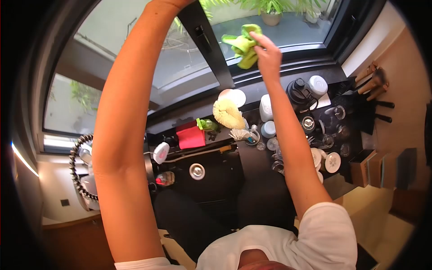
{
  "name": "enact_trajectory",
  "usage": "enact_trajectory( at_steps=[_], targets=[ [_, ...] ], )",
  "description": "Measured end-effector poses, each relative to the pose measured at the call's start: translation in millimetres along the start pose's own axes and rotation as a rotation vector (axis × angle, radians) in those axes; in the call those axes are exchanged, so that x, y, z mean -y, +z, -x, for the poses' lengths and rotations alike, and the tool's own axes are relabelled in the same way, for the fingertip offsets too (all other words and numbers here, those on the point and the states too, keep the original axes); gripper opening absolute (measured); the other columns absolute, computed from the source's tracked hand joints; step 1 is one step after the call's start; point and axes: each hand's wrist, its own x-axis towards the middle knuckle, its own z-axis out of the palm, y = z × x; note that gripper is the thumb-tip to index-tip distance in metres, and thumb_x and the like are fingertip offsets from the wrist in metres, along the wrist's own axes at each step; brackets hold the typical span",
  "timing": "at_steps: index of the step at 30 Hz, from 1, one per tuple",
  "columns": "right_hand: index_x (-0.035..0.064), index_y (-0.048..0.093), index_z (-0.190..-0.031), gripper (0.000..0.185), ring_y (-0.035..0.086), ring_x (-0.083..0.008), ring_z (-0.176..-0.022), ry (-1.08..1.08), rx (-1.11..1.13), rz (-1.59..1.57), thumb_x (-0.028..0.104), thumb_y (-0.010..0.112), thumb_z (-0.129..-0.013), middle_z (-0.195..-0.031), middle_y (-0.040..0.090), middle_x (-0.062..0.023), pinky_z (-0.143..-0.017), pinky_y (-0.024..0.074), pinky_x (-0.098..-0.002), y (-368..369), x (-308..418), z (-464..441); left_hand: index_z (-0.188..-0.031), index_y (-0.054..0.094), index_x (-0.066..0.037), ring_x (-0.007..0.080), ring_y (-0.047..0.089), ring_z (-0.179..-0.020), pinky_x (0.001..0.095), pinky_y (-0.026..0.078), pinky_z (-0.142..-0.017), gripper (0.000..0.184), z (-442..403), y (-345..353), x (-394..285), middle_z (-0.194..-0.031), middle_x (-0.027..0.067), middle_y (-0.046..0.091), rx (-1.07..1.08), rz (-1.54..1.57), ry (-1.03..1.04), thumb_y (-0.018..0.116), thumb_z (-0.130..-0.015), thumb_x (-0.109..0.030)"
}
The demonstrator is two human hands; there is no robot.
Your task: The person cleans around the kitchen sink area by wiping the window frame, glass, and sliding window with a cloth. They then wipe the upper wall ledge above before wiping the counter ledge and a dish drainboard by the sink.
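Note:
My right hand (269,56) pinches a bunched lime-green cloth (244,46) between thumb and fingers. It holds the cloth up in front of the right part of the window, by the dark lower frame (288,58); whether the cloth touches the glass I cannot tell. My left arm stretches up across the left window pane (175,67), and only the wrist end of my left hand (176,2) shows at the top edge, beside the dark upright frame (202,40). Its fingers are out of sight.
Below lies a black sink (211,184) with a round drain. Around it are a red cloth (191,136), a yellow sponge-like item (227,113), brushes (240,134), a white container (266,108), glassware (327,141), a black bottle (298,92) and knives (382,104). Potted plants (272,15) stand outside.

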Motion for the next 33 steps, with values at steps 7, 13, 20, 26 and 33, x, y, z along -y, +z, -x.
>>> enact_trajectory(
  at_steps=[7,13,20,26,33],
  targets=[
    [-0.0033,0.060,-0.121,0.038,0.052,-0.0191,-0.117,0.085,-0.055,-0.233,-0.012,0.047,-0.086,-0.126,0.056,-0.0128,-0.100,0.0384,-0.0291,-78,103,57,-0.122,0.058,-0.006,0.0234,0.058,-0.109,0.0363,0.045,-0.092,0.035,80,-71,-87,-0.121,0.0115,0.061,-0.255,0.584,-0.641,0.058,-0.087,-0.009],
    [-0.0094,0.054,-0.123,0.044,0.052,-0.0231,-0.120,0.153,-0.048,-0.362,-0.016,0.044,-0.082,-0.129,0.054,-0.0187,-0.105,0.0370,-0.0332,-106,143,99,-0.127,0.053,0.001,0.0167,0.061,-0.095,0.0266,0.047,-0.079,0.037,147,-133,-145,-0.122,0.0138,0.059,-0.337,1.140,-1.251,0.057,-0.091,-0.008],
    [-0.0075,0.046,-0.130,0.049,0.055,-0.0224,-0.116,0.259,0.014,-0.275,-0.009,0.044,-0.081,-0.130,0.052,-0.0171,-0.102,0.0405,-0.0328,-108,158,113,-0.123,0.056,0.002,0.0130,0.062,-0.090,0.0253,0.049,-0.078,0.034,202,-145,-189,-0.116,0.0109,0.060,-0.072,1.230,-1.504,0.059,-0.090,-0.006],
    [-0.0059,0.049,-0.125,0.037,0.056,-0.0245,-0.112,-0.028,-0.357,-0.097,-0.006,0.046,-0.088,-0.125,0.054,-0.0168,-0.096,0.0481,-0.0357,-180,148,47,-0.117,0.063,-0.007,0.0186,0.060,-0.102,0.0316,0.048,-0.085,0.036,245,-84,-206,-0.117,0.0069,0.060,0.303,1.032,-1.460,0.066,-0.082,-0.005],
    [0.0067,0.067,-0.108,0.033,0.063,-0.0258,-0.099,-0.094,-0.236,0.816,-0.003,0.055,-0.079,-0.105,0.067,-0.0151,-0.090,0.0458,-0.0341,-276,10,-75,-0.117,0.066,-0.015,0.0290,0.059,-0.107,0.0339,0.048,-0.091,0.041,303,29,-247,-0.121,0.0136,0.059,0.520,1.024,-1.227,0.066,-0.076,-0.010]
  ],
)
